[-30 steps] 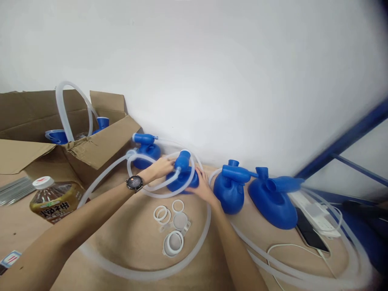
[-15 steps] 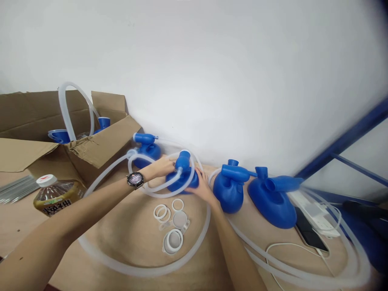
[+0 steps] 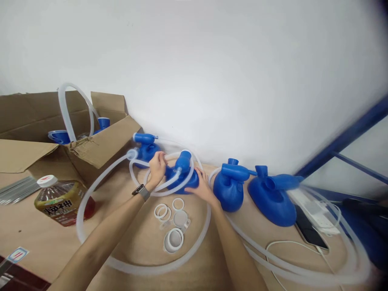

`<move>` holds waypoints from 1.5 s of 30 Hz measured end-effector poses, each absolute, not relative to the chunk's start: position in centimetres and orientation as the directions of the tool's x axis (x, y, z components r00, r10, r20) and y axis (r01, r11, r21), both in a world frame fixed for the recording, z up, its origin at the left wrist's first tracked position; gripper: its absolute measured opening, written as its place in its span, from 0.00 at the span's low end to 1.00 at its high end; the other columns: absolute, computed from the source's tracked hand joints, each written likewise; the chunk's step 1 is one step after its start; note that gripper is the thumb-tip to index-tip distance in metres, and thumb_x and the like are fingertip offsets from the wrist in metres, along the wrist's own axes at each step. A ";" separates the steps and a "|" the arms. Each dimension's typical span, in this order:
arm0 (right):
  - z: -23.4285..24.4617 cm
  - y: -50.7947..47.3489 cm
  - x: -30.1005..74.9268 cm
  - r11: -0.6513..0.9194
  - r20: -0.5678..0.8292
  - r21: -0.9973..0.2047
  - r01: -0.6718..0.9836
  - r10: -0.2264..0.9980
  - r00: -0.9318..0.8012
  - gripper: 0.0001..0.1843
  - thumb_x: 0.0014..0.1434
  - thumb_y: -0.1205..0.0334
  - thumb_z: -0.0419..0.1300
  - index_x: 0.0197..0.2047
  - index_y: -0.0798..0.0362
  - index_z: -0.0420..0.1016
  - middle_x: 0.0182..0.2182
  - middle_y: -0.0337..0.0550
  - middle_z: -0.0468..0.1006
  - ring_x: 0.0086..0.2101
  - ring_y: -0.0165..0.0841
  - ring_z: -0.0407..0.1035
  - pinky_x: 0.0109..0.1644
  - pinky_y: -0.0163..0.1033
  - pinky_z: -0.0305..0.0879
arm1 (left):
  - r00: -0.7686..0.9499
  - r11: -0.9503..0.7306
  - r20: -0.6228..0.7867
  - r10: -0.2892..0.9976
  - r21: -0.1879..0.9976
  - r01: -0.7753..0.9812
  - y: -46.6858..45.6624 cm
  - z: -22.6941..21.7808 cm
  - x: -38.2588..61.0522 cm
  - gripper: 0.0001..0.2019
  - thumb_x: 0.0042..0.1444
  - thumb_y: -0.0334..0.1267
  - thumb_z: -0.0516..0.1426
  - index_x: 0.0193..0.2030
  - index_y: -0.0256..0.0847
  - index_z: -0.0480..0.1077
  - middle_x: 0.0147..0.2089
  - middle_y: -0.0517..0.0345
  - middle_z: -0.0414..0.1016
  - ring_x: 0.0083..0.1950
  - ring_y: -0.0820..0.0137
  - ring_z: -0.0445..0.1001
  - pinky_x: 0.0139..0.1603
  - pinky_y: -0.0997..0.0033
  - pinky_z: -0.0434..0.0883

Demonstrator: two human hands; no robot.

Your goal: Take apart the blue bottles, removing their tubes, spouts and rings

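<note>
A brown table [image 3: 136, 242] meets a white wall [image 3: 212, 60]. At its far middle the left hand [image 3: 157, 165] pinches a thin tube [image 3: 132, 171] beside the blue vessel [image 3: 184, 181]; the right hand [image 3: 202, 186], fingers spread, braces the vessel's right flank. Gripping close to the spout [image 3: 184, 159], body steadied, seems wisest.

Your left hand [image 3: 157, 165] and right hand [image 3: 201, 186] flank the middle vessel [image 3: 185, 180]; rings [image 3: 173, 238] lie nearer, box [image 3: 100, 149] and bottle [image 3: 60, 200] left.
</note>
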State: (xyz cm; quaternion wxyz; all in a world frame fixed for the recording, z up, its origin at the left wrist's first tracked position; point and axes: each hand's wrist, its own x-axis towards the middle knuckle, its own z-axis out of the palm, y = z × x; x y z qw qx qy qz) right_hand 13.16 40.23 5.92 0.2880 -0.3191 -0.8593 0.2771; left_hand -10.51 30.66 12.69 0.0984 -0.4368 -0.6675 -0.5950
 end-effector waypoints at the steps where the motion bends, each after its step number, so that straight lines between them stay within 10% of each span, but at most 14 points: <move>1: 5.8 40.3 13.1 0.643 0.319 -0.661 0.388 0.708 -0.630 0.65 0.44 0.42 0.80 0.78 0.43 0.54 0.74 0.54 0.53 0.75 0.53 0.45 0.79 0.61 0.43 | -0.624 -0.108 0.647 0.437 0.727 0.678 30.7 12.6 -10.3 0.20 0.80 0.45 0.43 0.44 0.37 0.69 0.30 0.60 0.71 0.31 0.70 0.74 0.39 0.68 0.72; 10: 5.4 40.4 13.2 0.638 0.326 -0.672 0.376 0.711 -0.623 0.64 0.46 0.41 0.79 0.79 0.40 0.52 0.73 0.51 0.53 0.74 0.50 0.46 0.79 0.59 0.44 | -0.779 -0.052 0.572 0.257 0.813 0.580 30.7 14.8 -13.8 0.23 0.78 0.44 0.34 0.47 0.37 0.67 0.33 0.57 0.71 0.30 0.70 0.72 0.33 0.70 0.70; 17: 5.5 40.5 13.3 0.631 0.310 -0.684 0.367 0.706 -0.636 0.62 0.48 0.41 0.78 0.78 0.40 0.52 0.73 0.50 0.53 0.74 0.50 0.48 0.78 0.60 0.46 | -0.618 0.125 0.563 0.549 0.676 0.726 27.5 15.9 -19.9 0.14 0.72 0.44 0.51 0.44 0.39 0.73 0.36 0.52 0.78 0.37 0.63 0.76 0.46 0.64 0.71; 23: 6.1 41.3 13.5 0.628 0.294 -0.689 0.361 0.697 -0.654 0.64 0.46 0.43 0.79 0.78 0.43 0.52 0.73 0.54 0.54 0.74 0.51 0.47 0.79 0.60 0.44 | -0.349 0.061 0.487 0.801 0.513 0.856 25.8 14.2 -19.2 0.13 0.66 0.40 0.57 0.52 0.37 0.77 0.57 0.40 0.75 0.58 0.53 0.72 0.61 0.51 0.66; 30: 6.4 41.6 13.8 0.640 0.280 -0.681 0.357 0.678 -0.680 0.64 0.45 0.43 0.80 0.78 0.41 0.52 0.72 0.53 0.54 0.74 0.51 0.47 0.79 0.60 0.44 | -0.128 -0.139 0.398 0.908 0.576 0.806 26.5 13.2 -15.1 0.29 0.71 0.61 0.52 0.28 0.39 0.67 0.27 0.59 0.66 0.29 0.70 0.63 0.33 0.69 0.59; 45: 6.4 41.3 14.4 0.641 0.307 -0.695 0.324 0.673 -0.673 0.63 0.48 0.44 0.79 0.78 0.41 0.51 0.74 0.51 0.53 0.75 0.48 0.45 0.79 0.57 0.43 | 0.036 -0.248 0.374 0.927 0.535 0.807 20.6 19.0 -12.8 0.28 0.71 0.59 0.54 0.26 0.39 0.66 0.25 0.60 0.64 0.28 0.71 0.60 0.34 0.69 0.58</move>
